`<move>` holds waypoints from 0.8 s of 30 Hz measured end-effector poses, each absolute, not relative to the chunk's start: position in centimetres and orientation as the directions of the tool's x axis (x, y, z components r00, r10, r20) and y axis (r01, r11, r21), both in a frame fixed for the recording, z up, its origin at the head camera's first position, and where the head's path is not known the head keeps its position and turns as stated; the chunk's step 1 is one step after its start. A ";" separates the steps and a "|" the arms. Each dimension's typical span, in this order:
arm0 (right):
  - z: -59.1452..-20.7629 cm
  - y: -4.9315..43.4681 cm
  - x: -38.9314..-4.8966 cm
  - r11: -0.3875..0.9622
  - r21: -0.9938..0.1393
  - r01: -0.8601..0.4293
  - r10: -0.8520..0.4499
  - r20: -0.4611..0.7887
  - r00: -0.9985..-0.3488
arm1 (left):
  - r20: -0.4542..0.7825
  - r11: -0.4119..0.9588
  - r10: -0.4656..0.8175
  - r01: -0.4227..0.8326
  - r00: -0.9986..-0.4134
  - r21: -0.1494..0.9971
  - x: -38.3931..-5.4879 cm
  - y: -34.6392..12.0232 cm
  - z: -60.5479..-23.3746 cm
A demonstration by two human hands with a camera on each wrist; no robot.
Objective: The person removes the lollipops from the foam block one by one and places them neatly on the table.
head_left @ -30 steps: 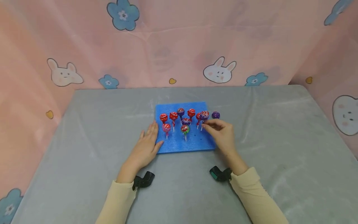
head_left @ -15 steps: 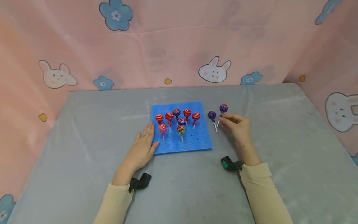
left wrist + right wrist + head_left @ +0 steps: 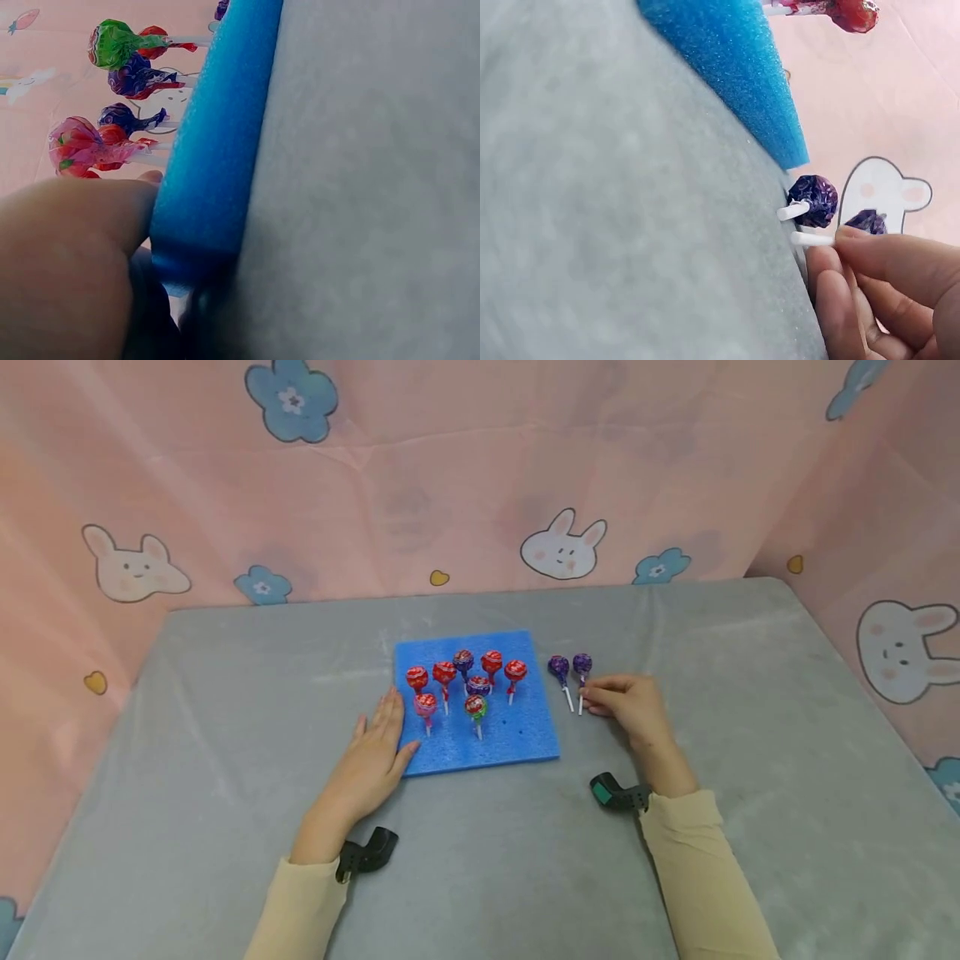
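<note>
A blue foam board (image 3: pixel 517 739) lies on the table with several wrapped lollipops standing in it, among them a green one (image 3: pixel 476 706) and a pink one (image 3: pixel 425 704). My left hand (image 3: pixel 369 768) rests along the board's left edge, fingers straight, thumb over the near left corner. To the right of the board, my right hand (image 3: pixel 630 710) pinches the stick of a purple lollipop (image 3: pixel 582 665) low over the table. Just left of it, another purple lollipop (image 3: pixel 558 667) lies on the cloth. In the right wrist view thumb and fingers meet on the white stick (image 3: pixel 810 239).
Grey cloth (image 3: pixel 480 852) covers the table. A pink curtain (image 3: pixel 420 485) with rabbits and flowers hangs behind it. Small dark holes (image 3: pixel 512 727) show in the board's front right part. Each wrist wears a black camera.
My right hand has drawn a purple lollipop out of the board, carried it right and lowered it beside the other purple one. The left hand stays at the board's edge.
</note>
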State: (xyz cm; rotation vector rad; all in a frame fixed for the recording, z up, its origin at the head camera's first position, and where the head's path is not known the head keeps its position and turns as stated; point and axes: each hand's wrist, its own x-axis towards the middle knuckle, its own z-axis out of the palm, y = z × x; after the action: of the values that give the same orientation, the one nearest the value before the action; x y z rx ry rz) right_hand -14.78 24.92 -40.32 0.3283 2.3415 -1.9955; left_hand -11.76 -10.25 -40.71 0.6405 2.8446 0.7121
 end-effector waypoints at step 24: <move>-40.4 24.3 -14.9 0.241 -0.947 0.212 0.212 -0.162 -0.964 | -0.026 0.804 0.435 0.376 -0.900 0.461 -11.8 -10.3 -40.8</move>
State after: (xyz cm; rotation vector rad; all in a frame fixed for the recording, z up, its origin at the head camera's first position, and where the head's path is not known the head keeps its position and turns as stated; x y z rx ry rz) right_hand -14.92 24.26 -40.42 0.4229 2.4745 -1.8893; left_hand -11.79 -10.31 -40.80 0.6457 2.8587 0.6887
